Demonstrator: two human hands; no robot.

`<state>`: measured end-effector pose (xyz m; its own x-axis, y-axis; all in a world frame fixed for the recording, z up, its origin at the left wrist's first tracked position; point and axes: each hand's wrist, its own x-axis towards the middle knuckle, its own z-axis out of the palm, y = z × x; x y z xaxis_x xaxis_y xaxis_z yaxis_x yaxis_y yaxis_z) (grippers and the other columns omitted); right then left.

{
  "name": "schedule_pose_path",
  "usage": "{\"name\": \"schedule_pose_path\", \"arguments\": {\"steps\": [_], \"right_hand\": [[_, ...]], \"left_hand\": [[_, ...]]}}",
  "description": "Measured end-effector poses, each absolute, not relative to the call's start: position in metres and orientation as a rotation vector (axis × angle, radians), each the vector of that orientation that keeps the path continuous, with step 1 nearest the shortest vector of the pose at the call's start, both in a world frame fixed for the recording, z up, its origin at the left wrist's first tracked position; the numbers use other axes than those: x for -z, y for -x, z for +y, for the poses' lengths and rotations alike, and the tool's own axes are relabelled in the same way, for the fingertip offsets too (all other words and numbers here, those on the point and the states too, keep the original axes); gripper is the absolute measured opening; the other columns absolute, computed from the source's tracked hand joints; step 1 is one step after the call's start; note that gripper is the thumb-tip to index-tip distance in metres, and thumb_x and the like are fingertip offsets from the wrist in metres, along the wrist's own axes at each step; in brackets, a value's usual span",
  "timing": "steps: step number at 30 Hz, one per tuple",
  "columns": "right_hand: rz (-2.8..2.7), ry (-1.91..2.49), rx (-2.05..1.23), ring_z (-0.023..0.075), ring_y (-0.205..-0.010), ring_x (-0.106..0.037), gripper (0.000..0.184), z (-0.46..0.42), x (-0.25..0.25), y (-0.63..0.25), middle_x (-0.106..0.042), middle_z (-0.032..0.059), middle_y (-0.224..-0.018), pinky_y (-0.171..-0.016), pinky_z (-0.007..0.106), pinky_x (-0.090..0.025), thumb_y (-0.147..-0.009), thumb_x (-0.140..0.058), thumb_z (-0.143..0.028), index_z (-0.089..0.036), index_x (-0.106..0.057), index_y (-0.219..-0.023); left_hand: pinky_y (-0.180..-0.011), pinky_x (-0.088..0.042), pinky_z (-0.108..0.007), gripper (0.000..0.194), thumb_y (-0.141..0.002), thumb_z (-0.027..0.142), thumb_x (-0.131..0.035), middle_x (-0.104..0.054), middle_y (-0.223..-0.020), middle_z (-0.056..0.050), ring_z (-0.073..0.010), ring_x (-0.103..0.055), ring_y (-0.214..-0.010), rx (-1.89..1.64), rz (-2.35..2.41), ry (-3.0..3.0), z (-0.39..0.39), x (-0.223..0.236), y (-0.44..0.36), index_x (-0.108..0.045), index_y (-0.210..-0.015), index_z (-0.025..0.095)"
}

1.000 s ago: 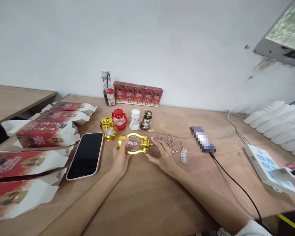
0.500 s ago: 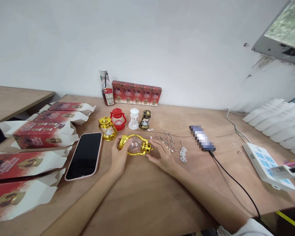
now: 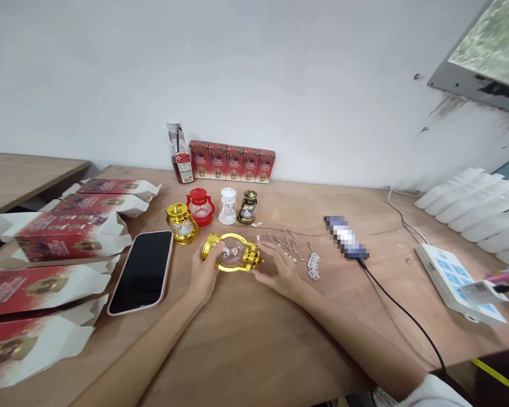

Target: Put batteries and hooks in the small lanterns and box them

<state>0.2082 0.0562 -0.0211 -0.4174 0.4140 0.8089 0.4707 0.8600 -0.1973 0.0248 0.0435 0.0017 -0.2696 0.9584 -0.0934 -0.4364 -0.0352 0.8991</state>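
A small gold lantern (image 3: 232, 252) with a clear globe lies sideways between my hands, its base to the left and its top to the right. My left hand (image 3: 204, 272) grips the base end, thumb over the rim. The fingertips and thumb of my right hand (image 3: 280, 271) close about the top end from either side. Behind it stand another gold lantern (image 3: 181, 224), a red lantern (image 3: 200, 207), a white lantern (image 3: 228, 206) and a bronze-coloured lantern (image 3: 247, 207). Bent metal wires (image 3: 289, 240) and small white pieces (image 3: 313, 265) lie past my right hand.
Open red boxes (image 3: 63, 282) line the left side, beside a large phone (image 3: 142, 272). Small red boxes (image 3: 234, 163) and a bottle (image 3: 181, 161) stand by the wall. To the right are a cabled phone (image 3: 346, 237), a power strip (image 3: 453, 277) and stacked white items (image 3: 477, 212).
The view has shifted slightly. The lantern in my hands has turned a little about its length; both hands keep nearly the same place on it.
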Motion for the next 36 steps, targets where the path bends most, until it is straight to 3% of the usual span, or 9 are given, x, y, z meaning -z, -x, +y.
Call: {"name": "schedule_pose_path", "arguments": {"steps": [8,12,23,27,31,36], "right_hand": [[-2.051,0.676,0.127,0.0219,-0.111,-0.062,0.066,0.057,0.024,-0.208,-0.063,0.0141,-0.118,-0.092,0.036,-0.055,-0.080,-0.062,-0.018,-0.018,-0.034,-0.140],[-2.056,0.708,0.159,0.0220,-0.110,-0.062,0.063,0.057,0.024,-0.207,-0.063,0.0144,-0.116,-0.092,0.037,-0.055,-0.080,-0.060,-0.018,-0.018,-0.035,-0.139],[-2.168,0.662,0.427,0.0250,-0.096,-0.068,0.057,0.067,0.015,-0.219,-0.068,0.0172,-0.106,-0.076,0.036,-0.056,-0.082,-0.059,-0.020,-0.013,-0.038,-0.134],[-2.148,0.669,0.224,0.0239,-0.103,-0.065,0.053,0.066,0.010,-0.220,-0.065,0.0166,-0.111,-0.084,0.037,-0.055,-0.081,-0.060,-0.020,-0.014,-0.042,-0.130],[-2.106,0.609,-0.084,0.0211,-0.109,-0.062,0.054,0.064,0.006,-0.222,-0.063,0.0125,-0.115,-0.091,0.035,-0.053,-0.078,-0.062,-0.023,-0.019,-0.043,-0.128],[-2.213,0.670,-0.021,0.0257,-0.105,-0.061,0.054,0.065,0.000,-0.236,-0.060,0.0150,-0.110,-0.086,0.040,-0.053,-0.076,-0.065,-0.021,-0.018,-0.044,-0.125]], "left_hand": [[-0.068,-0.049,-0.030,0.045,-0.053,0.047,-0.077,-0.062,-0.079,0.000,-0.0181,-0.062,-0.073,-1.576,1.090,-0.716,0.043,0.001,-0.023,-0.056,-0.081,0.018],[-0.068,-0.046,-0.025,0.038,-0.053,0.035,-0.079,-0.058,-0.075,0.003,-0.0147,-0.057,-0.071,-1.628,1.096,-0.791,0.043,0.008,-0.020,-0.058,-0.081,0.020],[-0.071,-0.044,-0.023,0.037,-0.052,0.025,-0.080,-0.057,-0.080,0.003,-0.0148,-0.053,-0.076,-1.734,1.211,-1.058,0.037,-0.002,-0.020,-0.060,-0.083,0.021],[-0.068,-0.046,-0.024,0.037,-0.055,0.033,-0.079,-0.054,-0.076,0.004,-0.0129,-0.054,-0.071,-1.677,1.083,-0.826,0.033,-0.003,-0.028,-0.056,-0.081,0.020],[-0.067,-0.050,-0.030,0.041,-0.061,0.047,-0.073,-0.057,-0.075,0.001,-0.0165,-0.060,-0.071,-1.594,1.035,-0.785,0.030,-0.005,-0.033,-0.054,-0.084,0.018],[-0.073,-0.050,-0.028,0.044,-0.056,0.041,-0.078,-0.059,-0.080,0.003,-0.0158,-0.060,-0.076,-1.573,1.178,-0.978,0.026,-0.008,-0.027,-0.055,-0.087,0.019]]}}
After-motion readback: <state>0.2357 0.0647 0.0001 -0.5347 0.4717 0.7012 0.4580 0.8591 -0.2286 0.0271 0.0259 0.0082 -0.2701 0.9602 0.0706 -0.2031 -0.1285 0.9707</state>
